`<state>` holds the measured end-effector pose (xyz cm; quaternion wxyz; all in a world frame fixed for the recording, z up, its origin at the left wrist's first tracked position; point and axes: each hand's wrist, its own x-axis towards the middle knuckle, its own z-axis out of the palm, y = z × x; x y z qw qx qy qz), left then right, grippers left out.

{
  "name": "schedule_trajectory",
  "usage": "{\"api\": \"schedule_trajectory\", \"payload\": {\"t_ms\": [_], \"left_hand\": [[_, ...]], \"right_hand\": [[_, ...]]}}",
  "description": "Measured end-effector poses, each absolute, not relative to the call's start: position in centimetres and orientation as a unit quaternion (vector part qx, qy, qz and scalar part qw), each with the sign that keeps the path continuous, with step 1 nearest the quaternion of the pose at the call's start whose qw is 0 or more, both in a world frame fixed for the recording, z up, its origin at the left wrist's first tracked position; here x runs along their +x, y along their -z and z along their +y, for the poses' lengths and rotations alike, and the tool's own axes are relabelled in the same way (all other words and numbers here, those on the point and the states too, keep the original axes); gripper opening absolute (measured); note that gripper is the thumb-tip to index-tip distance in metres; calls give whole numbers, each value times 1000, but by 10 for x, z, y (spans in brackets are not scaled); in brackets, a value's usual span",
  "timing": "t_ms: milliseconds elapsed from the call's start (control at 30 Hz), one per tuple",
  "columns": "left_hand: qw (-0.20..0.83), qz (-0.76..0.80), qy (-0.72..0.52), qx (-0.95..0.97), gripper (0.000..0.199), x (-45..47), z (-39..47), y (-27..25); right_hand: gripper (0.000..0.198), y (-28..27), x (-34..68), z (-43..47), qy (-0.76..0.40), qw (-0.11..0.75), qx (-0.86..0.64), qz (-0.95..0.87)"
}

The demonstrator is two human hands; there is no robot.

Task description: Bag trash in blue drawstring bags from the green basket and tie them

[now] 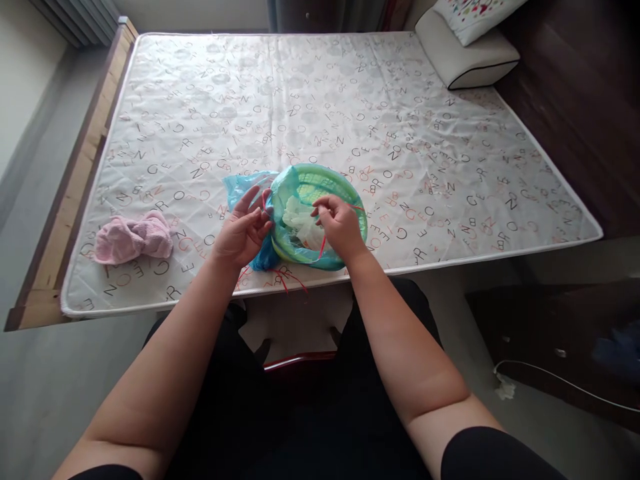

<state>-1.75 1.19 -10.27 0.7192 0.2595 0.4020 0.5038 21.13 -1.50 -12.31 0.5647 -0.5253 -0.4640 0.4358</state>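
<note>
My left hand (241,233) is at the left rim of a round green basket (363,230), palm turned up and some fingers apart. A red string (265,200) runs to its thumb and fingertips, which pinch it. Over the basket, my right hand (341,225) is closed, fingers bunched on a red string whose lower stretch (322,248) shows below them. A thin translucent blue-green plastic bag (285,190) lines the basket and folds over its rim. Whitish crumpled plastic (299,217) lies inside. What the right palm covers is hidden.
The basket stands near the front edge of a letter-printed mattress (320,100). Left of it are blue plastic (245,183) and a pink fluffy cloth bow (134,238). Loose red strings (287,279) hang at the edge. A white cushion block (465,57) sits far right.
</note>
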Motion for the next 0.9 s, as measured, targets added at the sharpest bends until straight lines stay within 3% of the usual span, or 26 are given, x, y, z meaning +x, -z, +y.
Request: {"api": "schedule_trajectory", "payload": {"t_ms": [100,167,300,367,467,600,900], "left_hand": [[729,378,-491,290,53,-14,4,98],[728,365,-499,295,49,-14,1,95],[717,360,-523,289,33,-20,1,90],[701,381,-528,289,31,-22,1,88],[679,412,-534,290,32,-22,1,87],[685,409,-540,270,33,-22,3,91],[692,452,-528,194,24,-38,19,104]], "right_hand": [[13,124,200,-20,-414,525,-513,-538],[15,121,198,-23,-445,480,-484,-581],[26,111,202,-24,-631,327,-371,-598],[28,108,204,-23,-715,307,-313,-545],[25,107,202,-21,-745,430,-277,-428],[23,106,201,-17,-671,606,-301,-302],[21,99,233,-5,-546,673,-437,-242]]}}
